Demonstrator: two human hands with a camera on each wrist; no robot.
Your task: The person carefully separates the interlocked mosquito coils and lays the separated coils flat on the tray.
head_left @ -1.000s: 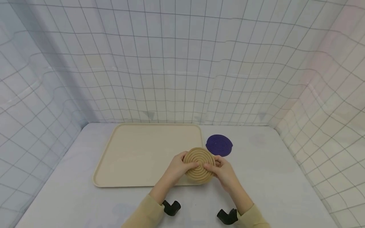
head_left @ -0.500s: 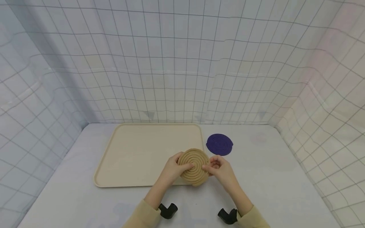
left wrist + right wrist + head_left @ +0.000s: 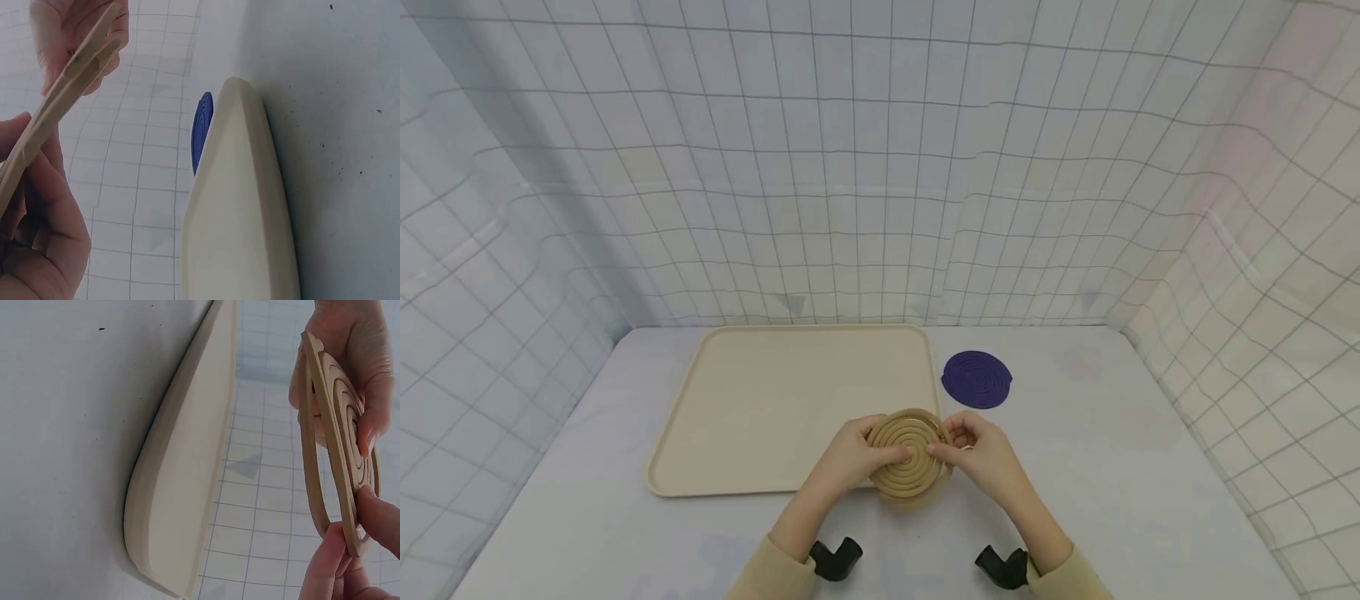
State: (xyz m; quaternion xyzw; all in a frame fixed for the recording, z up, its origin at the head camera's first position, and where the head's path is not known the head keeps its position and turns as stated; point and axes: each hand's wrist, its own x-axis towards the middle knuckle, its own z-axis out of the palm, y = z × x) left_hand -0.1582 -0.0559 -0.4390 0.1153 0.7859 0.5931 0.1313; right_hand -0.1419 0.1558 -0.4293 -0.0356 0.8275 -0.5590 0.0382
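Note:
In front of the body both hands hold up a tan spiral disc (image 3: 901,479), made of concentric coils, over the tray's near right corner. The left hand (image 3: 848,457) grips its left side, thumb on the coils and fingers behind. At the right edge the right hand (image 3: 988,458) pinches the disc between thumb and fingers. An outer loop (image 3: 307,469) stands apart from the flat coils in the right wrist view. Edge-on in the left wrist view, the disc (image 3: 65,87) shows as two thin layers, slightly separated. The fingertips behind it are partly hidden.
A cream tray (image 3: 790,408) lies on the white table (image 3: 1097,467), left of centre. Beyond its right edge rests a flat purple spiral disc (image 3: 976,380). Gridded white sheeting (image 3: 880,200) surrounds the table at the back and sides.
Both hands hold the tan disc throughout. The disc and left hand have shifted left and a little towards the body. A gap now shows along the disc's upper right rim.

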